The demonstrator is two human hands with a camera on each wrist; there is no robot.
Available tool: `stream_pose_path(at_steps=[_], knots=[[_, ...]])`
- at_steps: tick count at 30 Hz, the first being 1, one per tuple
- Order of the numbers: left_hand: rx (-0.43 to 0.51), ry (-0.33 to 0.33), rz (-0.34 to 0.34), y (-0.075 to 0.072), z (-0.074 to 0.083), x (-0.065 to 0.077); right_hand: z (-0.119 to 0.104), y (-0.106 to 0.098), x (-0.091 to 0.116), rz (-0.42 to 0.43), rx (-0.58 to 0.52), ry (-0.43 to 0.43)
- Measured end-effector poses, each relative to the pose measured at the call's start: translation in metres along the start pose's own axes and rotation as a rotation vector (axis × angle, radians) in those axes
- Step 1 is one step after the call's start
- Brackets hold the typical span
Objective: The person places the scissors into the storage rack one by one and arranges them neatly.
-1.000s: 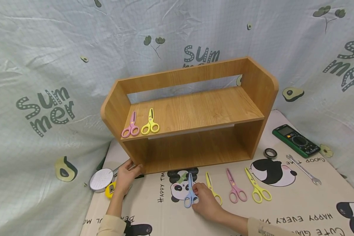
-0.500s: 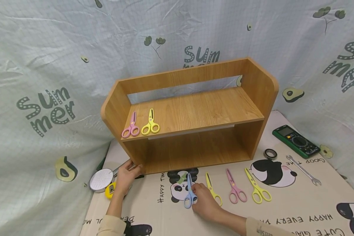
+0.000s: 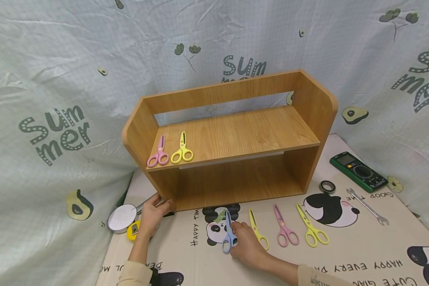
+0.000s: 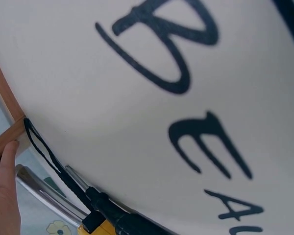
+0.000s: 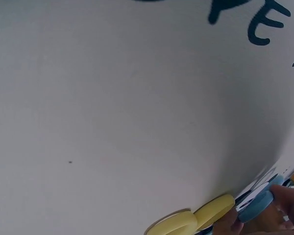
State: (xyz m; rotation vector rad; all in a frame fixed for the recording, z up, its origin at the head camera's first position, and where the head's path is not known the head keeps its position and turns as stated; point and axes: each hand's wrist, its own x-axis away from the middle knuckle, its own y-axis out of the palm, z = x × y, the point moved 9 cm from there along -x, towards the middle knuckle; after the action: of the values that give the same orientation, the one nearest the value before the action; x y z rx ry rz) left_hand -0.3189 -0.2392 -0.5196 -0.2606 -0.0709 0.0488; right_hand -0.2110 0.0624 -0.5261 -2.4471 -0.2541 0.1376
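Note:
In the head view my left hand (image 3: 152, 216) grips the lower left corner of the two-tier wooden shelf (image 3: 228, 182). My right hand (image 3: 248, 246) pinches a handle ring of the blue scissors (image 3: 227, 228), which lie with blades toward the shelf. The right wrist view shows the blue handle (image 5: 256, 205) between thumb and finger, beside a yellow handle (image 5: 179, 224). To the right lie yellow scissors (image 3: 255, 226), pink scissors (image 3: 284, 228) and more yellow scissors (image 3: 310, 228). Pink scissors (image 3: 159, 153) and yellow scissors (image 3: 182, 149) rest on the upper tier, at its left end.
Left of the shelf are a round white-faced object (image 3: 122, 217), a yellow tape measure (image 3: 133, 230) and a black-handled tool (image 4: 117, 210). On the right lie a bearing ring (image 3: 327, 186), a wrench (image 3: 367, 206) and a green multimeter (image 3: 358, 171). A printed curtain (image 3: 93, 59) hangs behind.
My right hand has shifted the blue scissors slightly to the left, away from the neighbouring yellow pair. My left hand has stayed at the shelf corner.

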Motion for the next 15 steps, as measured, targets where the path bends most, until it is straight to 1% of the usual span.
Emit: stream_pose_path(at_steps=[5,11,15], knots=[[-0.003,0.0,-0.002,0.0002,-0.0001,0.0,-0.0029,-0.0022,0.0011,0.036,-0.005,-0.025],[-0.007,0.002,-0.005,-0.0005,-0.0004,0.0006,-0.0027,-0.002,0.0021,0.041,-0.037,-0.029],[-0.008,0.005,-0.006,-0.0002,0.0004,0.0008,-0.0017,-0.0026,0.0034,0.048,-0.038,-0.032]])
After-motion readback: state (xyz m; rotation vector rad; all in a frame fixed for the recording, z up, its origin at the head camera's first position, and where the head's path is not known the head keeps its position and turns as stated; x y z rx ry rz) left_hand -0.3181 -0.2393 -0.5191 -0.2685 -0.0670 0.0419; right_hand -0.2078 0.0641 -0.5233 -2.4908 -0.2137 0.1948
